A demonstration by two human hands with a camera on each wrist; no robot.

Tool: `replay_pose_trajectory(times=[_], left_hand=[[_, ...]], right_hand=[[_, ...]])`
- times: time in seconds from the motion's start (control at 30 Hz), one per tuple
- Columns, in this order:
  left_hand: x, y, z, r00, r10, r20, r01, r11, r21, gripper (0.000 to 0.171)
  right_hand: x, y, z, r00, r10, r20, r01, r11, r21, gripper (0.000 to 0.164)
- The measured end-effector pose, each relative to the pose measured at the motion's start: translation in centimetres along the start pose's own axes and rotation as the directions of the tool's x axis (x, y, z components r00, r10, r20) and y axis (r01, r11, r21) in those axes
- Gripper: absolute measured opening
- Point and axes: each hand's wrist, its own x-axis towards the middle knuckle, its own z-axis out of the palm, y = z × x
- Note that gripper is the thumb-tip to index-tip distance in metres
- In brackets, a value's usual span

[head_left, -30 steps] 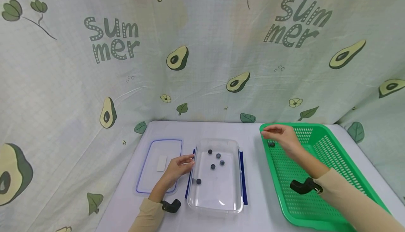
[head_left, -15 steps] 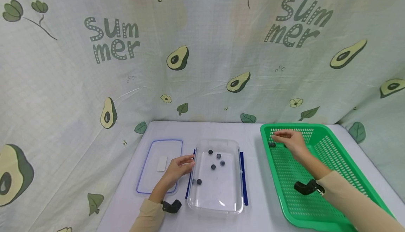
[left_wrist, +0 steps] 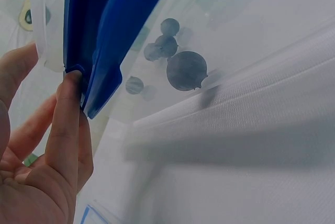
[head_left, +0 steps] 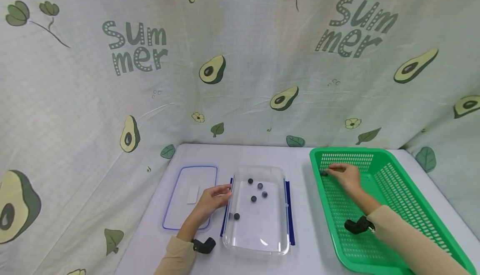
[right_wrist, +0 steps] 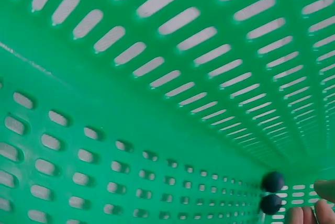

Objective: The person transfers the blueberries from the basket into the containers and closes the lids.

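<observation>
Head view: the left hand [head_left: 211,202] is positioned at the left side of the clear plastic container [head_left: 258,235], fingers loosely extended; in the left wrist view a fingertip contacts the blue side latch [left_wrist: 104,35]. Five blueberries [head_left: 253,198] lie on the container floor, mostly toward the far end. The right hand [head_left: 346,178] is inside the green basket [head_left: 339,212] at its far left corner, thumb and fingers narrowly spaced beside two blueberries [right_wrist: 272,181]; whether they pinch a berry cannot be determined. A blue-edged lid [head_left: 198,166] lies left of the container.
</observation>
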Motion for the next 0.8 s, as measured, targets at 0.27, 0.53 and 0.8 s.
replay_pose_trajectory(times=[0.27, 0.53, 0.8], left_hand=[[-0.1, 0.0, 0.0, 1.000, 0.005, 0.004, -0.005, 1.000, 0.011, 0.051], [0.0, 0.0, 0.0, 1.000, 0.000, -0.004, 0.000, 1.000, 0.004, 0.050], [0.0, 0.1, 0.0, 1.000, -0.010, -0.010, 0.010, 1.000, -0.016, 0.050]], right_hand=[[-0.1, 1.1, 1.1, 0.998, -0.011, -0.057, 0.006, 0.996, -0.087, 0.029], [-0.3, 1.9, 1.8, 0.997, -0.019, -0.070, 0.011, 0.993, -0.115, 0.028], [-0.5, 2.1, 2.1, 0.997, -0.008, -0.078, 0.002, 0.996, -0.086, 0.028]])
